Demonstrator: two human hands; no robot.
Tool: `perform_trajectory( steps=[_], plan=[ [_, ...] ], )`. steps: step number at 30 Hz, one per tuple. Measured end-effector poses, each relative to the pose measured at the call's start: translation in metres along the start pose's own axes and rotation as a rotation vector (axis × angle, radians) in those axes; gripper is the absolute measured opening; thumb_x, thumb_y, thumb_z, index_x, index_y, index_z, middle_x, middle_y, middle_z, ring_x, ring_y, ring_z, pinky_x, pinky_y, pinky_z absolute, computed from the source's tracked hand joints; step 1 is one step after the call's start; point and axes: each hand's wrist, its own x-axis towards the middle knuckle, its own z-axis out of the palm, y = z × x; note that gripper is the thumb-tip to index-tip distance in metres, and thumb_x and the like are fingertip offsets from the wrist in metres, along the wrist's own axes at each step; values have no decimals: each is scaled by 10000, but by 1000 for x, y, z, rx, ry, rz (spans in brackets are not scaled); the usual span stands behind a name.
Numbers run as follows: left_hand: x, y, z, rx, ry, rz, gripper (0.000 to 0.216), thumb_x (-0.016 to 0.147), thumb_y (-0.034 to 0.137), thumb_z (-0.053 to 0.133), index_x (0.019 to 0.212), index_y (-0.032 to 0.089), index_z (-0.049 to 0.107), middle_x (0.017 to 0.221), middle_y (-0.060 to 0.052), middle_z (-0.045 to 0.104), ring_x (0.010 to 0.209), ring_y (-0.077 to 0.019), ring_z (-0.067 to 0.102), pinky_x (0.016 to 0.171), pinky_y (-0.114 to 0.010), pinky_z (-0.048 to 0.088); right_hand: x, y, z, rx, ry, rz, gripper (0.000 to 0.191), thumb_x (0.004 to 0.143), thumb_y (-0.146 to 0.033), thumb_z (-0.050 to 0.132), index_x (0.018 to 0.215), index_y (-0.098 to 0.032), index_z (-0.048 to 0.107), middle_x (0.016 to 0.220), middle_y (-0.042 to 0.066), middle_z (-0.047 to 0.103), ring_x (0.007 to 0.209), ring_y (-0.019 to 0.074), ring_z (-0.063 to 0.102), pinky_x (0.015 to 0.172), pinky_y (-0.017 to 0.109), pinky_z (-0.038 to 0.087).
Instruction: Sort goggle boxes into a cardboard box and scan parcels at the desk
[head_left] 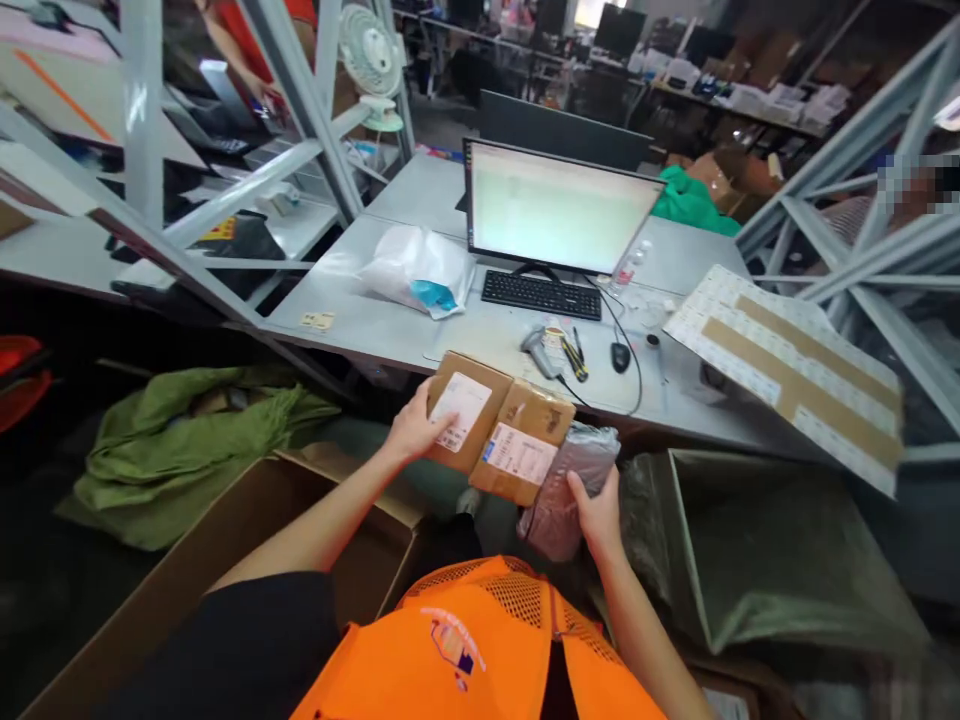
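Note:
My left hand (414,428) grips the left side of a brown cardboard parcel (466,410) with a white label, held over the near edge of the grey desk (375,325). A second labelled brown parcel (523,442) lies against it on the right. My right hand (598,512) is closed on a grey plastic mailer bag (571,485) just below the second parcel. All three parcels are bunched together between my hands.
On the desk stand a lit monitor (559,207), a keyboard (541,295), a handheld scanner (540,353), pens, a mouse (619,356) and a white bag (417,268). An open cardboard box (225,560) sits at lower left, a green sack (750,550) at right. Metal racking flanks both sides.

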Motion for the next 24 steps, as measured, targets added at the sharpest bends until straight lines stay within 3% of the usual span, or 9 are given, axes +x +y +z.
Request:
perform_trajectory(
  steps=[5, 8, 11, 14, 18, 21, 24],
  plan=[
    [124, -55, -70, 131, 99, -201, 901, 918, 577, 690, 1664, 177, 380, 1511, -227, 656, 1374, -435, 649, 1144, -525, 498, 140, -101, 123, 111, -144, -28, 1076, 798, -732, 702, 1631, -137, 369, 1528, 235, 603, 1422, 359, 594, 1160, 481, 501],
    [188, -78, -91, 149, 99, -248, 894, 937, 606, 665, 1663, 164, 387, 1557, -221, 622, 1401, -414, 634, 1162, -498, 489, 205, -139, 182, 109, -167, 21, 1067, 793, -660, 750, 1632, -120, 370, 1521, 251, 607, 1420, 379, 595, 1192, 488, 473],
    [244, -96, -98, 152, 72, -290, 931, 928, 612, 680, 1683, 169, 362, 1569, -212, 614, 1417, -402, 623, 1169, -489, 484, 249, -158, 224, 107, -190, 86, 1040, 793, -566, 787, 1638, -130, 367, 1552, 246, 587, 1437, 381, 583, 1227, 506, 440],
    [277, -111, -95, 155, 67, -334, 937, 944, 622, 653, 1697, 162, 340, 1548, -224, 628, 1411, -408, 625, 1168, -513, 482, 257, -152, 244, 125, -249, 88, 1029, 808, -502, 789, 1658, -128, 345, 1607, 231, 540, 1478, 348, 551, 1258, 486, 412],
    [278, -116, -86, 217, 152, -214, 930, 950, 532, 635, 1710, 111, 304, 1638, -263, 514, 1484, -418, 538, 1220, -550, 426, 219, -125, 247, 107, -312, 84, 1161, 775, -524, 837, 1697, -100, 272, 1645, 243, 488, 1507, 352, 525, 1259, 472, 425],
    [263, -98, -74, 342, 285, -55, 924, 931, 467, 636, 1722, 121, 305, 1777, -236, 285, 1600, -442, 343, 1293, -599, 305, 201, -120, 247, 47, -326, 147, 1141, 831, -561, 808, 1720, -127, 241, 1554, 236, 590, 1424, 382, 605, 1202, 511, 484],
    [257, -65, -50, 423, 192, 125, 785, 970, 495, 578, 1677, 183, 441, 1809, -157, 250, 1648, -435, 226, 1327, -623, 213, 213, -139, 255, -6, -283, 162, 973, 923, -526, 739, 1711, -161, 301, 1507, 202, 643, 1393, 381, 631, 1188, 512, 492]
  ],
)
